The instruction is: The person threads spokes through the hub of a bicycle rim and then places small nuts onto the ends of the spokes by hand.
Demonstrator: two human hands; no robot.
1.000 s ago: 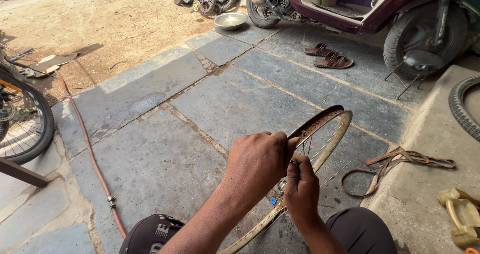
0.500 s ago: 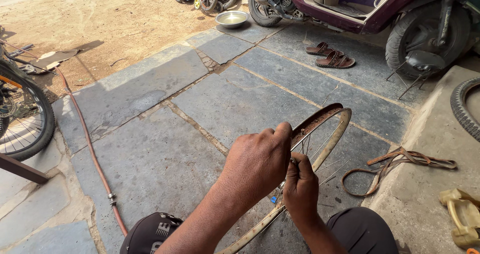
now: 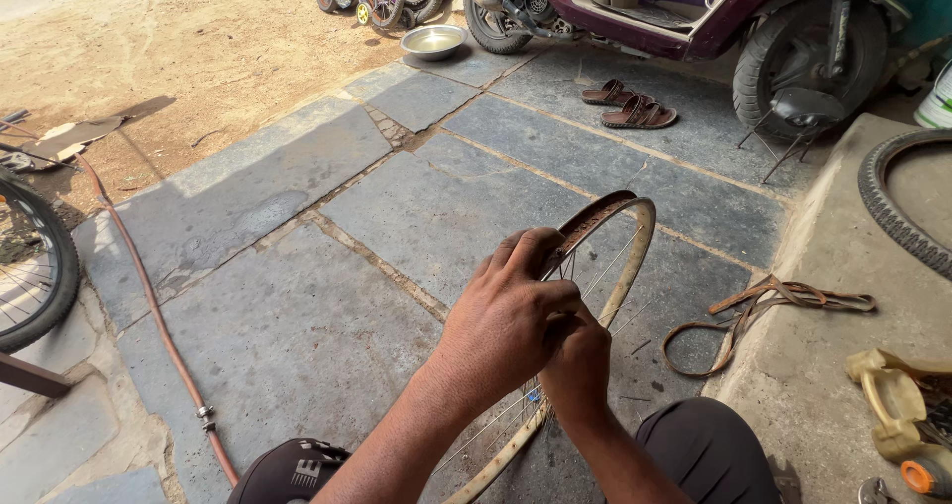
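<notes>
Hands (image 3: 516,315), 2, gripping 1 wheel rim (image 3: 620,241)

The person is going bare-armed, with no sleeves, watch, rings or gloves showing on either forearm, on the left hand (image 3: 511,320) or on the right hand (image 3: 577,365). They are wearing dark charcoal trousers (image 3: 709,449), showing over one knee. A dark cap (image 3: 293,472) with a pale patch is resting on the other knee.

Right hand (image 3: 575,365) mostly hidden behind left hand (image 3: 511,320), grip unclear; wheel rim (image 3: 635,236) bottom cut off
</notes>
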